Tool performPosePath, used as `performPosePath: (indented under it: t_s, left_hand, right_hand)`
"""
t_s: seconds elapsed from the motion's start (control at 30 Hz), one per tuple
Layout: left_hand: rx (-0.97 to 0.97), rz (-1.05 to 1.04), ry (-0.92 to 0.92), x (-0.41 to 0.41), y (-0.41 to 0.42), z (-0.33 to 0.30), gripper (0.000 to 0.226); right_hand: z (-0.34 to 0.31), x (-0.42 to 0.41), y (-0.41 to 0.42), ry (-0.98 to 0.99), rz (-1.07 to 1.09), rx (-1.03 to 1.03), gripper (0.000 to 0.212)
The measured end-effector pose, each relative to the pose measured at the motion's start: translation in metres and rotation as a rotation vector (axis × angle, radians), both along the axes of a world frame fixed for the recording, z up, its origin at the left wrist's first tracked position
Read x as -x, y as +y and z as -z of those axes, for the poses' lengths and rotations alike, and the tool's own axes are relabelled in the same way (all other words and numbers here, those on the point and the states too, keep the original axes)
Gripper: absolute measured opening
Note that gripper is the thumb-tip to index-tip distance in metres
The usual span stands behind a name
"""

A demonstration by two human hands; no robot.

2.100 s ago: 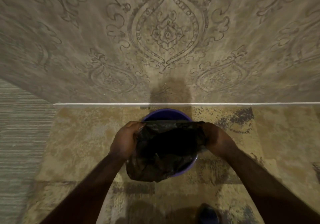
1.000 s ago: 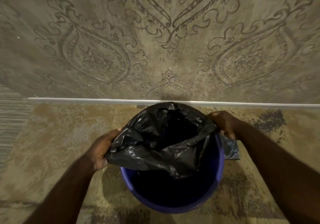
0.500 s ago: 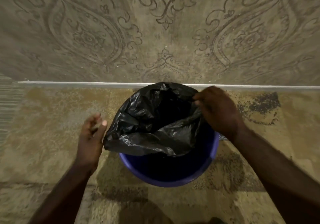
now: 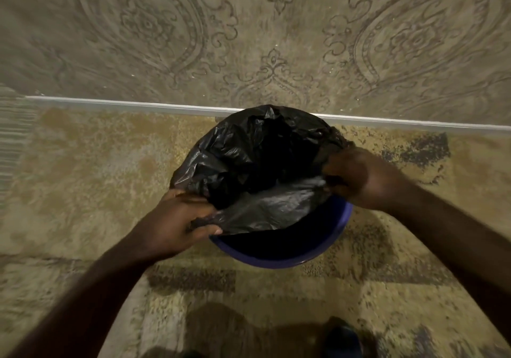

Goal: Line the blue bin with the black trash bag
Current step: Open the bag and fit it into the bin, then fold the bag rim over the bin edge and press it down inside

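My left hand (image 4: 177, 226) pinches the black trash bag (image 4: 257, 169) at the blue bin's (image 4: 279, 256) near-left rim. The bag drapes over the bin's far rim; its near edge sags inside. It looks thin, light and slippery, so I would grip the hem. My right hand (image 4: 356, 176) clamps that hem at the bin's right rim.

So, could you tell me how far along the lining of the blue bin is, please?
Done: the black trash bag sits in the blue bin, draped over its far and left rim. In hand: the left hand and right hand each grip the bag's near edge, stretched between them. Left: the near rim is bare blue, so that edge must be pulled over it.
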State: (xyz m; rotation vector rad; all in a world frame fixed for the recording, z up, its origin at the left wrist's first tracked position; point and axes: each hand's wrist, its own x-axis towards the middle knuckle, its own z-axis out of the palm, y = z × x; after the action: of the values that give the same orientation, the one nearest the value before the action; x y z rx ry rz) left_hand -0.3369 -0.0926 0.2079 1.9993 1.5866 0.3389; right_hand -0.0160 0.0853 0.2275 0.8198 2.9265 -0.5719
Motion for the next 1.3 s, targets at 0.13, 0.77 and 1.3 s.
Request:
performPosePath:
  t_s: [0.13,0.77,1.3]
  left_hand:
    - [-0.215,0.063,0.036,-0.002,-0.029,0.015,0.016]
    - [-0.434,0.071,0.199,-0.028,-0.085,0.062,0.019]
    - [-0.566,-0.107,0.28,-0.069,-0.1,0.068,0.021]
  right_hand:
    - [0.012,-0.048,-0.034,0.052,0.072,-0.103,0.012]
    - [0.063,-0.072,-0.119,0.255,0.082,-0.474,0.014]
    - [0.079,-0.063,-0.155,0.256,0.099,-0.491,0.01]
